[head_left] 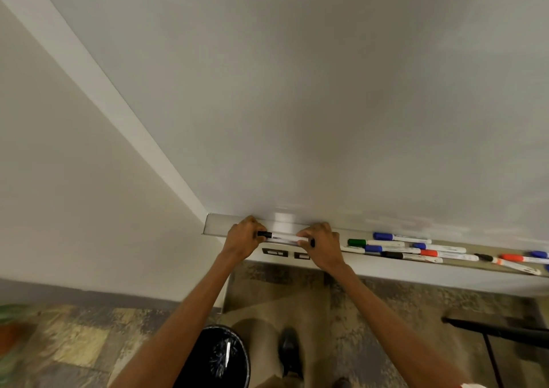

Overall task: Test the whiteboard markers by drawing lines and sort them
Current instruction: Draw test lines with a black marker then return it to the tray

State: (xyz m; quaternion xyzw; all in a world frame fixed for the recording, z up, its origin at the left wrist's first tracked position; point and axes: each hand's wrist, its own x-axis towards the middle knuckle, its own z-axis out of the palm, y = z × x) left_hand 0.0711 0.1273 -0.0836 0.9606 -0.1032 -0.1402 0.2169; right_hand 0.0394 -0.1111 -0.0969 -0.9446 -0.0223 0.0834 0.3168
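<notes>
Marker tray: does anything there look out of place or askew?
Yes. The loose markers on the tray lie jumbled and crossing, and a red marker at far right slants toward the front edge.

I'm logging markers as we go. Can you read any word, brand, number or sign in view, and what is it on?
No text is readable.
White marker with black cap, gripped by left hand and right hand: dark barrel print, blurred.
Loose markers on grey tray: barrel print too small.
Two dark wall plates under the tray: marks too small.
</notes>
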